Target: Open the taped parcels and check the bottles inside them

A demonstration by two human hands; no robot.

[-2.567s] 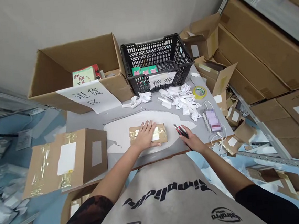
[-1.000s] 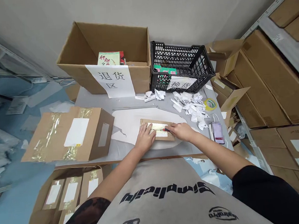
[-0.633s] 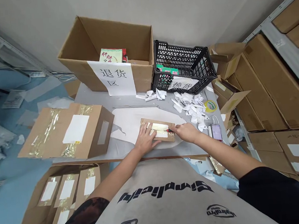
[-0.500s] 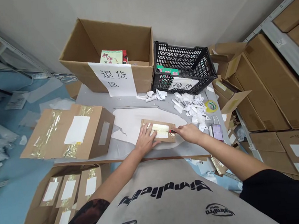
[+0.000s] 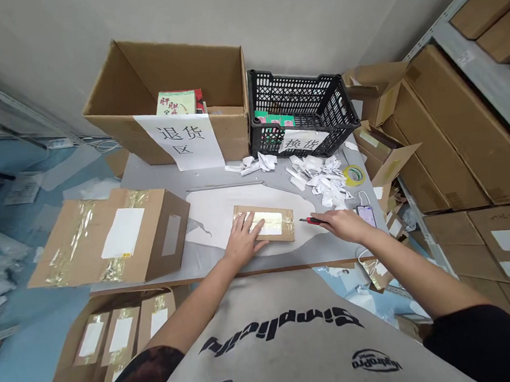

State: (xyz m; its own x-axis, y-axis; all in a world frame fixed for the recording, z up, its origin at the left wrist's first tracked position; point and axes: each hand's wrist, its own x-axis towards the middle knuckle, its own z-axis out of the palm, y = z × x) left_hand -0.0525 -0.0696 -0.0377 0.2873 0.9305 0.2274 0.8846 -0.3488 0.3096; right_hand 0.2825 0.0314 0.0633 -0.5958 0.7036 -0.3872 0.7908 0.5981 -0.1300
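Brown cardboard parcel (image 5: 264,224) lies flat on a white sheet (image 5: 213,218) on the grey worktable (image 5: 208,264), near the table's front edge, its long side running across the view. Left hand (image 5: 244,242) rests on the parcel's left end, fingers spread apart and pressing on the top face, beside a pale label strip (image 5: 268,219). Clear tape (image 5: 288,228) crosses the parcel's right end. Right hand (image 5: 342,226) is clamped around a red-handled utility knife (image 5: 311,221), fingers closed together, with the blade pointing left towards the parcel.

Change noted: the right hand has drawn back. The blade, at the tape 0.5 s ago, now sits just clear of the parcel, so no cutting contact shows at this instant. Only the left hand is on the parcel.

Also present: crumpled paper scraps (image 5: 322,183) beyond the knife, a blurred phone (image 5: 366,216) right of the right hand, and a taped carton (image 5: 121,237) left of the sheet.
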